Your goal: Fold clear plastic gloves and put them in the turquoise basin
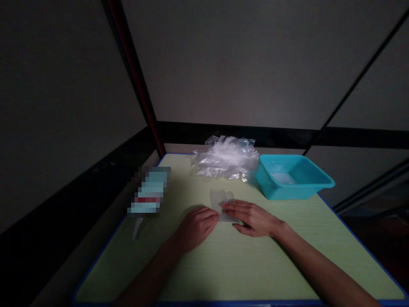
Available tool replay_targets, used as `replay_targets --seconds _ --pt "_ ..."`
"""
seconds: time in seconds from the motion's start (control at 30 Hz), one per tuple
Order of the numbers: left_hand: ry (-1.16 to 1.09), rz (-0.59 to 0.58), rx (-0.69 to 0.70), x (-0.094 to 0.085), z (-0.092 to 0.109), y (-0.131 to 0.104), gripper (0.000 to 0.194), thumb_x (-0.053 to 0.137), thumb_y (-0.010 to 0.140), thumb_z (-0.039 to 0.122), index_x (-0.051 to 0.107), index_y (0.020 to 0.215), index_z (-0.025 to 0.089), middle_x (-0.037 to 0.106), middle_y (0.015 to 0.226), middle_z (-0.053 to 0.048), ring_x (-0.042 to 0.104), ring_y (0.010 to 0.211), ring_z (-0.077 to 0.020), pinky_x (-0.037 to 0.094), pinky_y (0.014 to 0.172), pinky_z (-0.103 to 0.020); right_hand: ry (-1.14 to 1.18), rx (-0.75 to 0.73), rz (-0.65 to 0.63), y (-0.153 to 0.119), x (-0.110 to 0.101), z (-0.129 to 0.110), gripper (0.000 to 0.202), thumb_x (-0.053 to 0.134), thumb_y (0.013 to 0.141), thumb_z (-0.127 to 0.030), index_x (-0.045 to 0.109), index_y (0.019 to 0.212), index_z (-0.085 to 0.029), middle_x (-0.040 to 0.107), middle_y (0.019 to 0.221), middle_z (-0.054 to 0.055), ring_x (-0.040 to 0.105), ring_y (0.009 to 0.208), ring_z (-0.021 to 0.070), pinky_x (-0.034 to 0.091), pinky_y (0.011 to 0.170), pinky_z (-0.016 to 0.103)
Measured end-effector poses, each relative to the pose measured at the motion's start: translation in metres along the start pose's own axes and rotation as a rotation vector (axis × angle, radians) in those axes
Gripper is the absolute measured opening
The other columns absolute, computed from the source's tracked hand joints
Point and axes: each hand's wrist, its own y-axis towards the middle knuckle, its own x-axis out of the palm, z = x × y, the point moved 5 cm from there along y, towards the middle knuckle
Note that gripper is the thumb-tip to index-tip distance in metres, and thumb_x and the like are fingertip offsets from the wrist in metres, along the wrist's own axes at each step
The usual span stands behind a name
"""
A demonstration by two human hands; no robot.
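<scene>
A small translucent plastic sheet or bag (220, 197) lies flat near the middle of the light green table (204, 264). At its left edge is my left hand (200, 227), with its fingers bent and pressed together on the plastic; the fingertips hold its lower left side. My right hand (251, 218) lies palm down, its fingers stretched out over the right part of the plastic and its thumb apart below them.
Behind the hands sits a pile of crinkled clear plastic bags (226, 157). A turquoise basin (297, 189) with some whitish plastic inside stands at the back right. A pixelated, pale blue-green item (150, 189) is at the left edge.
</scene>
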Motion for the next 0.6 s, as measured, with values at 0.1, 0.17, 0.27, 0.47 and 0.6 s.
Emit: replay_targets --seconds 0.1,0.17,0.27,0.47,0.6 --pt "-0.004 0.006 0.007 0.0007 -0.0005 -0.0010 0.020 0.043 0.084 0.015 0.063 0.086 0.015 0.066 0.080 -0.005 0.059 0.075 -0.0152 0.046 0.072 -0.029 -0.017 -0.026 -0.019 0.0013 0.0042 -0.0008 0.041 0.040 0.085 -0.022 0.042 0.123 -0.007 0.042 0.130 0.013 0.034 0.122 0.0179 0.027 0.103 0.033" --pt "-0.007 0.008 0.010 0.0016 -0.0012 -0.0018 0.020 0.043 0.084 0.015 0.063 0.085 0.015 0.066 0.080 -0.005 0.059 0.074 -0.0152 0.046 0.071 -0.029 -0.013 -0.033 -0.026 0.0017 0.0059 -0.0009 0.040 0.038 0.086 -0.021 0.043 0.123 -0.008 0.042 0.130 0.012 0.035 0.121 0.0169 0.028 0.102 0.032" --pt "-0.014 0.018 0.014 0.0017 -0.0013 -0.0023 0.019 0.044 0.084 0.015 0.063 0.086 0.016 0.066 0.079 -0.005 0.060 0.074 -0.0151 0.046 0.070 -0.029 0.018 -0.021 -0.019 0.0018 0.0063 0.0003 0.039 0.038 0.086 -0.021 0.044 0.123 -0.010 0.046 0.127 0.011 0.039 0.119 0.0158 0.031 0.100 0.031" --pt "-0.032 0.008 -0.006 -0.0006 0.0004 -0.0011 0.022 0.042 0.084 0.016 0.064 0.086 0.016 0.066 0.080 -0.005 0.060 0.074 -0.0150 0.046 0.072 -0.029 0.091 0.028 -0.006 0.0012 0.0063 0.0035 0.036 0.039 0.087 -0.020 0.045 0.121 -0.013 0.052 0.121 0.010 0.044 0.115 0.0155 0.035 0.097 0.033" --pt "-0.097 0.013 -0.069 -0.0002 -0.0039 -0.0016 0.019 0.047 0.081 0.015 0.064 0.090 0.017 0.066 0.085 -0.005 0.060 0.078 -0.0154 0.047 0.074 -0.029 0.134 0.054 0.021 0.0019 0.0064 0.0057 0.034 0.039 0.088 -0.020 0.047 0.120 -0.014 0.054 0.118 0.010 0.046 0.112 0.0161 0.035 0.095 0.034"
